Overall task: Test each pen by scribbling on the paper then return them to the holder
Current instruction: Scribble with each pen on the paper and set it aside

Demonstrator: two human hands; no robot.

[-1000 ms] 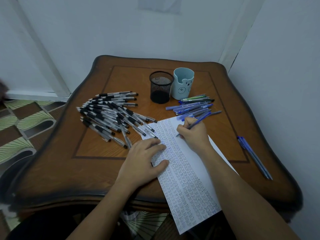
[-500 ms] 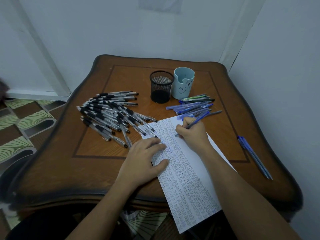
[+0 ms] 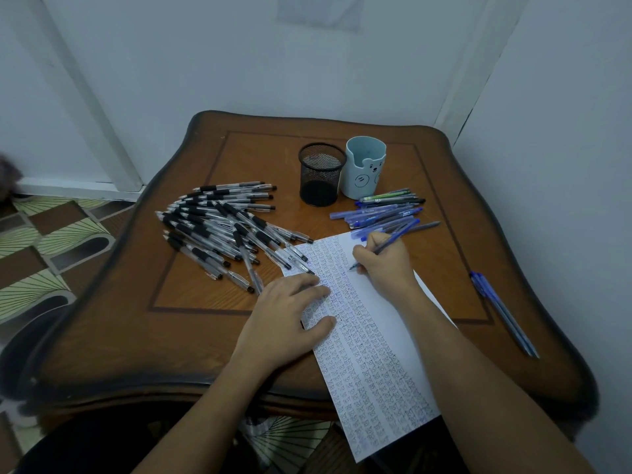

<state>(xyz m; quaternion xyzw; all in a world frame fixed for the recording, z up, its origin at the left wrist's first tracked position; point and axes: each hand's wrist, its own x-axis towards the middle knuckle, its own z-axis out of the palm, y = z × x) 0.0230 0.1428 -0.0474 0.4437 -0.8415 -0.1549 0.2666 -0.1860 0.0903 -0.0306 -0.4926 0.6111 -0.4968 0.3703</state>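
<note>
A long white paper (image 3: pixel 372 357) covered in rows of scribbles lies slanted across the table's front edge. My right hand (image 3: pixel 383 261) grips a blue pen (image 3: pixel 393 239) with its tip on the paper near the top. My left hand (image 3: pixel 290 316) rests flat on the paper's left edge, fingers straight. A black mesh holder (image 3: pixel 321 174) and a pale blue bear cup (image 3: pixel 363 172) stand at the back, both without pens showing above their rims. A heap of black-grip pens (image 3: pixel 225 227) lies on the left. Blue pens (image 3: pixel 383 212) lie behind my right hand.
Two blue pens (image 3: pixel 502 314) lie apart near the wooden table's (image 3: pixel 178 333) right edge. White walls close in behind and on the right. A patterned floor (image 3: pixel 44 248) shows to the left. The paper's lower end overhangs the table.
My right hand has shifted slightly along the paper's top while the pen tip keeps marking it. My left hand has stayed put.
</note>
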